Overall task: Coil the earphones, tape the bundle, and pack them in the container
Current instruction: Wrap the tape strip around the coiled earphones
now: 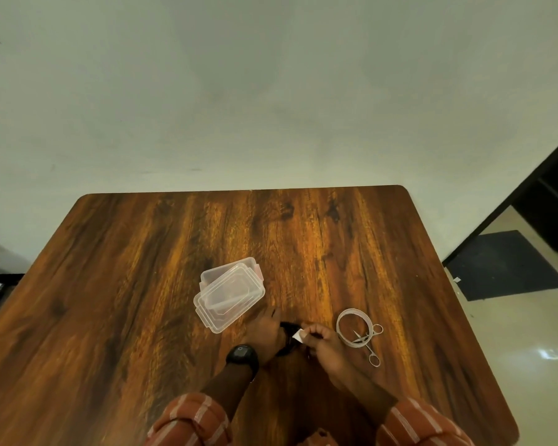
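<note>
On the wooden table [142, 284], the left hand [266, 331] grips the coiled black earphones [289, 333] with its fingers curled round the bundle, which sits between the two hands just above the tabletop. The right hand [324, 341] pinches a small white piece of tape [298, 335] between thumb and fingertips, the tape touching the bundle at its 3 o'clock side. The clear plastic container [229, 294] lies at about 11 o'clock from the hands, near the left one, with its lid resting loosely on it. The tape roll [353, 326] lies flat at 3 o'clock from the right hand, and small scissors [369, 344] overlap its near edge. A dark watch [242, 357] is on the left wrist. No writing or label can be read anywhere.
</note>
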`<state>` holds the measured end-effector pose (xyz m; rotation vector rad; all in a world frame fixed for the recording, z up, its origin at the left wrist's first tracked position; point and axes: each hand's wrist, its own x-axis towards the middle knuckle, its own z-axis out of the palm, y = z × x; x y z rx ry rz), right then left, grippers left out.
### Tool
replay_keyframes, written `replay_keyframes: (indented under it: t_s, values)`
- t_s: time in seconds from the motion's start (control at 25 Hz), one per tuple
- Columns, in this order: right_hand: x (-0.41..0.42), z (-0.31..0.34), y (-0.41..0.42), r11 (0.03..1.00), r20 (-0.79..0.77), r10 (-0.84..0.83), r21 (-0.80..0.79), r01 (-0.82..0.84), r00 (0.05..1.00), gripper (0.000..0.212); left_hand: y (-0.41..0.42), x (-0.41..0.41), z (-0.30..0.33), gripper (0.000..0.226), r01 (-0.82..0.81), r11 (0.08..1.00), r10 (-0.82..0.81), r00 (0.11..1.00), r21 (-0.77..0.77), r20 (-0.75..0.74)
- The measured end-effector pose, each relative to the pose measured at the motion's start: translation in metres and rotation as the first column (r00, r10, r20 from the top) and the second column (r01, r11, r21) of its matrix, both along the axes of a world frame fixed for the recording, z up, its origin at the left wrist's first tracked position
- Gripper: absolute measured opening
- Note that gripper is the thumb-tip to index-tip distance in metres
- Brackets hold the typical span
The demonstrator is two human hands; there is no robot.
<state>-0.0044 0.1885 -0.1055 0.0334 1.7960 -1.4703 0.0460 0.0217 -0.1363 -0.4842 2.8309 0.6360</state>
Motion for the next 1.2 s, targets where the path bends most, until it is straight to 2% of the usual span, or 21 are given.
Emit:
replay_keyframes:
  t_s: [0.08, 0.16, 0.28, 0.44, 0.52, 0.6, 0.64, 0.76, 0.84, 1.0, 1.08, 1.2]
  values:
    - [0.001, 0.000, 0.003, 0.993, 0.150, -0.085, -0.074, 0.097, 0.985, 0.014, -0.004, 0.001, 0.005, 0.025, -0.046, 0.989, 0.050, 0.998, 0.139, -0.026]
    - [0.002, 0.002, 0.003, 0.975, 0.268, -0.135, -0.134, 0.176, 0.954, 0.013, -0.009, 0.000, 0.012, 0.023, -0.040, 0.964, 0.049, 0.999, 0.261, -0.024]
    - [-0.002, 0.006, 0.001, 0.943, 0.394, -0.151, -0.217, 0.251, 0.907, 0.007, -0.007, -0.001, 0.034, 0.021, -0.096, 0.875, 0.117, 0.993, 0.475, -0.014]
    - [-0.008, 0.027, 0.001, 0.924, 0.366, -0.062, -0.331, 0.193, 0.928, 0.010, -0.003, -0.002, 0.073, 0.016, -0.148, 0.754, 0.237, 0.970, 0.640, -0.055]
    - [-0.012, 0.038, 0.003, 0.912, 0.328, -0.022, -0.381, 0.153, 0.944, 0.013, -0.003, -0.001, 0.091, 0.016, -0.146, 0.620, 0.258, 0.966, 0.771, -0.025]
    - [-0.014, 0.049, 0.005, 0.885, 0.319, 0.001, -0.442, 0.148, 0.948, 0.019, -0.007, 0.002, 0.104, 0.029, -0.127, 0.489, 0.266, 0.964, 0.863, -0.009]
    - [-0.013, 0.057, 0.005, 0.861, 0.331, 0.015, -0.485, 0.156, 0.944, 0.024, -0.009, 0.004, 0.109, 0.034, -0.105, 0.462, 0.265, 0.964, 0.880, -0.024]
    - [-0.010, 0.082, 0.008, 0.804, 0.329, 0.058, -0.575, 0.152, 0.942, 0.028, -0.010, 0.011, 0.131, 0.044, 0.011, 0.546, 0.211, 0.966, 0.838, -0.151]
    - [-0.009, 0.100, 0.011, 0.772, 0.297, 0.092, -0.624, 0.120, 0.951, 0.032, -0.007, 0.017, 0.146, 0.050, 0.050, 0.570, 0.199, 0.960, 0.820, -0.197]
    - [-0.008, 0.126, 0.017, 0.748, 0.248, 0.155, -0.662, 0.051, 0.956, 0.035, -0.003, 0.030, 0.175, 0.037, 0.128, 0.565, 0.149, 0.956, 0.815, -0.253]
    - [-0.005, 0.135, 0.018, 0.739, 0.246, 0.232, -0.673, -0.006, 0.941, 0.032, 0.000, 0.035, 0.184, 0.036, 0.145, 0.519, 0.163, 0.951, 0.842, -0.264]
    - [-0.004, 0.147, 0.021, 0.680, 0.240, 0.366, -0.729, -0.082, 0.899, 0.033, 0.004, 0.039, 0.191, 0.037, 0.142, 0.332, 0.222, 0.949, 0.932, -0.223]
